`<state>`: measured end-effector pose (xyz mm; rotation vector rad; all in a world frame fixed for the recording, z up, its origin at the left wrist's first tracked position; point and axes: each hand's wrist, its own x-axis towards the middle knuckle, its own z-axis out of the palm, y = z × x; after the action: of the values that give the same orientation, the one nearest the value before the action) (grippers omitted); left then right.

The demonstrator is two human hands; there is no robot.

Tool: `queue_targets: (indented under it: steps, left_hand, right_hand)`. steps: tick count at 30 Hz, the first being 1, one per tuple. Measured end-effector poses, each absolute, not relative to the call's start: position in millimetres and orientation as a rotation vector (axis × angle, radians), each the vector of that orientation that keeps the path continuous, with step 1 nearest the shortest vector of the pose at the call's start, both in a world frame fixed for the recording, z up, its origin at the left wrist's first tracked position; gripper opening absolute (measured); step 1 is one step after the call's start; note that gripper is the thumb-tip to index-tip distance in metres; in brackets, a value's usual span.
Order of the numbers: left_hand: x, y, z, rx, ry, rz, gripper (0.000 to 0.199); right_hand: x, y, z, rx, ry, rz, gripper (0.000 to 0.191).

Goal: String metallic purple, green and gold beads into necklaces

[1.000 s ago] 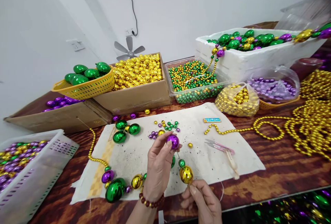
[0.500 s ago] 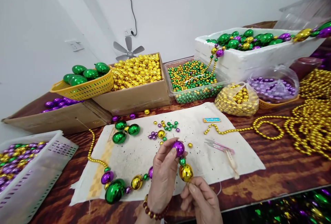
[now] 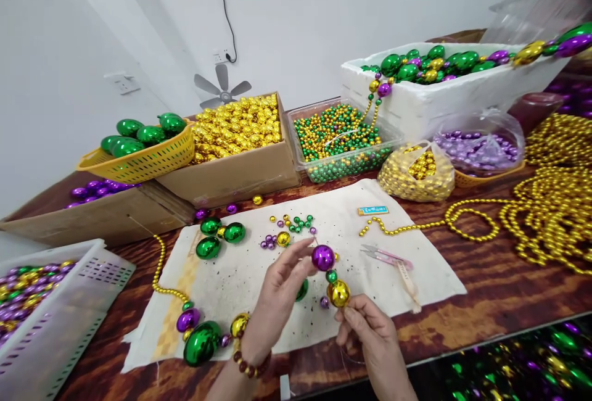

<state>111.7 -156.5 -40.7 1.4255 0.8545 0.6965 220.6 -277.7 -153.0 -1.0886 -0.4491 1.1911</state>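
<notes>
Head: right hand (image 3: pixel 370 333) holds three beads (image 3: pixel 332 276).

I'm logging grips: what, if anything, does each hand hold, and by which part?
The right hand pinches the strand at the bottom of the gold bead. The left hand is beside the purple bead; whether it grips is unclear.

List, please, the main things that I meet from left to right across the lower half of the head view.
White crate, large green bead, left hand, purple bead between the hands, right hand, heap of gold bead strands.
</notes>
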Motion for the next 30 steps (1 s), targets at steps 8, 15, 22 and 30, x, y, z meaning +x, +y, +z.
queue_targets:
  steps: [8, 15, 22, 30]
  left_hand:
    - [127.6, -43.4, -69.0, 2.633, 0.965, 0.413, 0.020]
    - [147.6, -20.3, -94.8, 2.712, 0.861, 0.271, 0.014]
    - [143.9, -22.3, -94.3, 2.429, 0.886, 0.478, 0.011]
    - [135.7, -76.6, -45.5, 1.116, 0.597, 0.625, 0.022]
  right_hand:
    - [233.9, -275.5, -167.9, -1.062, -0.384, 1.105, 0.023]
    - [231.5, -274.2, -161.0, -1.079, -0.420, 1.064, 0.026]
    - [230.4, -272.8, -155.7, -1.104, -0.425, 1.036, 0.029]
    - [228.2, -276.6, -143.3, -1.159, -0.478, 1.000, 0.035]
